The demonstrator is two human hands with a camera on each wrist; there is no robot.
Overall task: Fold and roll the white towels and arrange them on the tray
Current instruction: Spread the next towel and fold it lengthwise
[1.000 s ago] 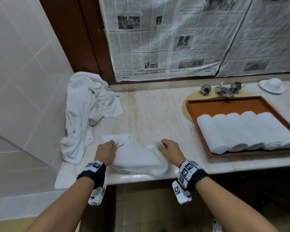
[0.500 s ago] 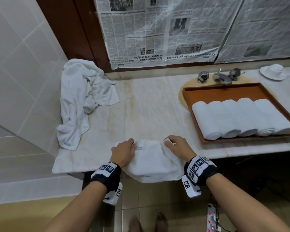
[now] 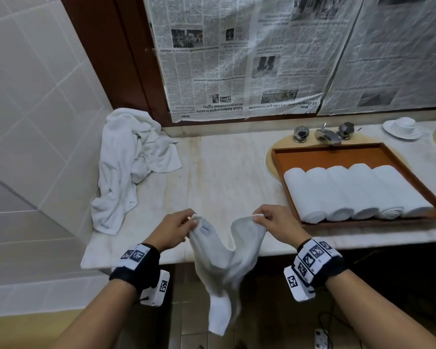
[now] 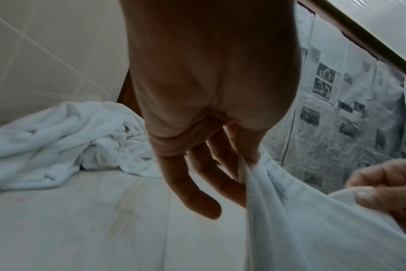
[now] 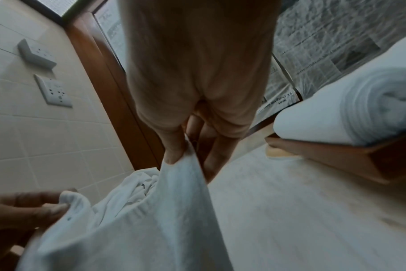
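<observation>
A small white towel [image 3: 227, 263] hangs in front of the counter edge, sagging in the middle. My left hand [image 3: 173, 229] pinches its left top corner between thumb and fingers [image 4: 250, 155]. My right hand [image 3: 275, 224] pinches the right top corner, thumb [image 5: 174, 155] on the cloth. A wooden tray [image 3: 327, 154] sits on the counter to the right with several rolled white towels [image 3: 350, 192] lined up in its near half. A heap of crumpled white towels [image 3: 129, 162] lies at the counter's left end against the tiled wall.
The marble counter [image 3: 224, 177] stretches between the heap and the tray. A tap [image 3: 327, 134] with two knobs stands behind the tray, a white dish [image 3: 402, 127] at far right. Newspaper [image 3: 237, 59] covers the wall behind. A power strip [image 3: 321, 336] lies on the floor.
Both hands have lifted the towel off the counter edge by its two top corners; it now hangs free below them. The view has tilted down and back.
</observation>
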